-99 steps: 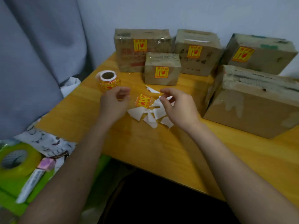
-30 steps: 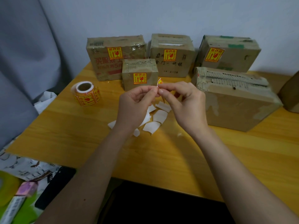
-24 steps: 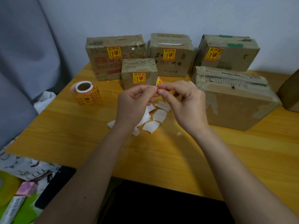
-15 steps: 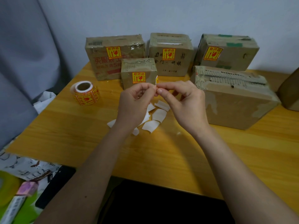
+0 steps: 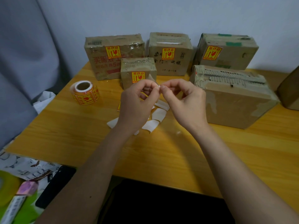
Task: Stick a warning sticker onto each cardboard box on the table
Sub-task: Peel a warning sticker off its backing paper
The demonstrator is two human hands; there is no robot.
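My left hand (image 5: 137, 104) and my right hand (image 5: 184, 102) meet fingertip to fingertip above the table, both pinching a small warning sticker (image 5: 158, 86) of which only a pale edge shows. A pale flap (image 5: 151, 78) stands up above my left fingers. Three boxes along the wall (image 5: 113, 62) (image 5: 169, 62) (image 5: 231, 52) and a small front box (image 5: 138, 68) each carry a yellow-red sticker. The large box (image 5: 231, 102) to the right of my hands shows no sticker. The sticker roll (image 5: 85, 92) stands at the left.
White backing scraps (image 5: 159, 114) lie under my hands, and a yellow-red sticker corner (image 5: 119, 106) shows by my left hand. Another box (image 5: 289, 91) cuts the right edge. A phone (image 5: 55, 183) and printed paper (image 5: 24, 165) lie off the table's front-left corner.
Both hands came up from the scraps and joined on the sticker. Its yellow face showed between my fingertips half a second ago; now only a pale edge and flap show.
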